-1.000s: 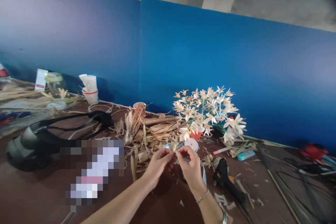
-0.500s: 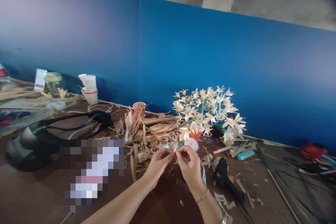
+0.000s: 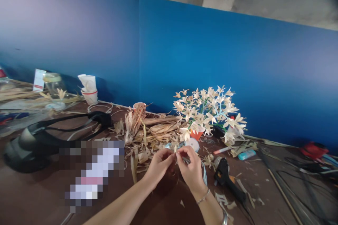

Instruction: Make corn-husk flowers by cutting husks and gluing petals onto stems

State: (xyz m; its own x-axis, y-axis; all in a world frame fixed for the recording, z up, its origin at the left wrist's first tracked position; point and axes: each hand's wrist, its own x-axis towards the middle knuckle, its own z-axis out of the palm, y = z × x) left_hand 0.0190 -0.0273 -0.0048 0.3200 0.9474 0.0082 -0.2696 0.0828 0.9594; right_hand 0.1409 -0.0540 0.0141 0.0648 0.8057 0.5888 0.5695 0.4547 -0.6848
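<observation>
Far left there's a black strapped headset-looking thing (image 3: 26, 147), then stacked paper cups (image 3: 89, 96) by the blue wall. Next comes a messy heap of dry husks (image 3: 163, 130). In front of it, my left hand (image 3: 160, 164) is pinched nearly closed on a small pale piece (image 3: 175, 149), mostly hidden between the fingertips. My right hand (image 3: 191, 167) pinches it too, tips almost meeting. Behind that are cream flowers (image 3: 208, 107), then a black glue gun (image 3: 228, 179), with a teal packet (image 3: 246, 154) just beyond.
</observation>
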